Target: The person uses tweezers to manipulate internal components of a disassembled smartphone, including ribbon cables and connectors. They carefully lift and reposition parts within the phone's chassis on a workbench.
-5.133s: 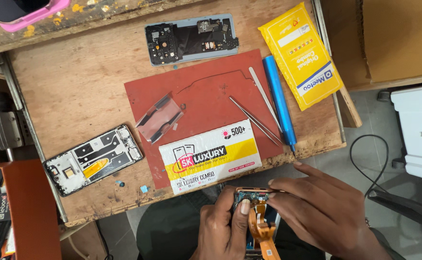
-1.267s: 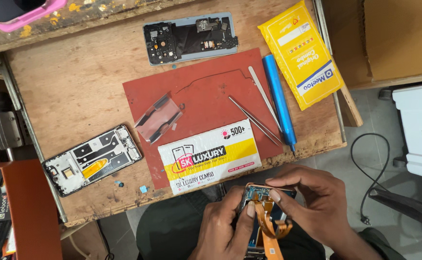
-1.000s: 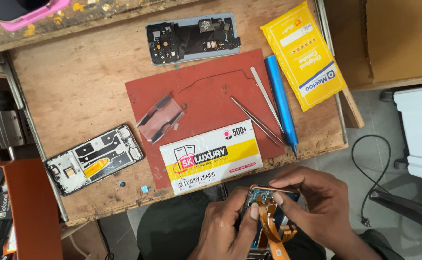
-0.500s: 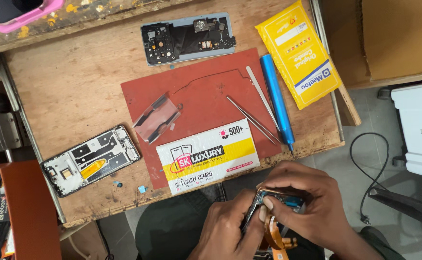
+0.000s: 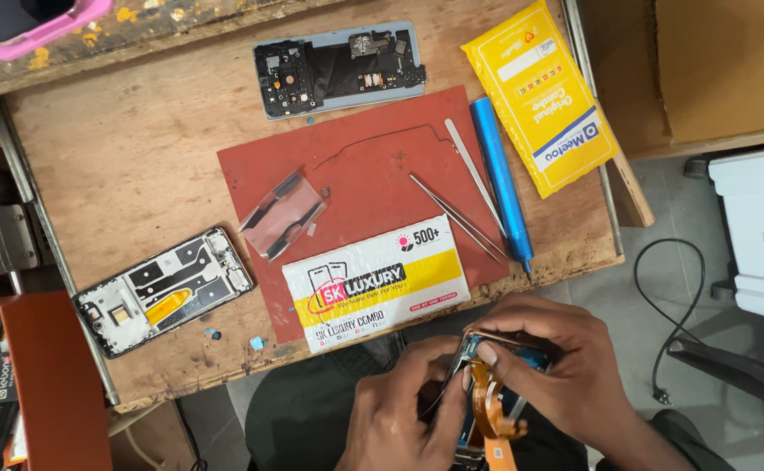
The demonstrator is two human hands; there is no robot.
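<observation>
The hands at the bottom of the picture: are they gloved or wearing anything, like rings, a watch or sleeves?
Both the left hand and the right hand are bare: no gloves, and no rings show on the visible fingers. The fingernails are short and unpainted. No watch, band or sleeve shows on what can be seen of either wrist.

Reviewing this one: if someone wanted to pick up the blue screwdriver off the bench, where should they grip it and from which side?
Probably mid-barrel on the blue screwdriver, coming from above with fingers across its width. It lies flat and free on the wooden bench, tip toward the near edge. The tweezers lie close on one side, the yellow packet on the other, so a side approach is cramped.
</observation>
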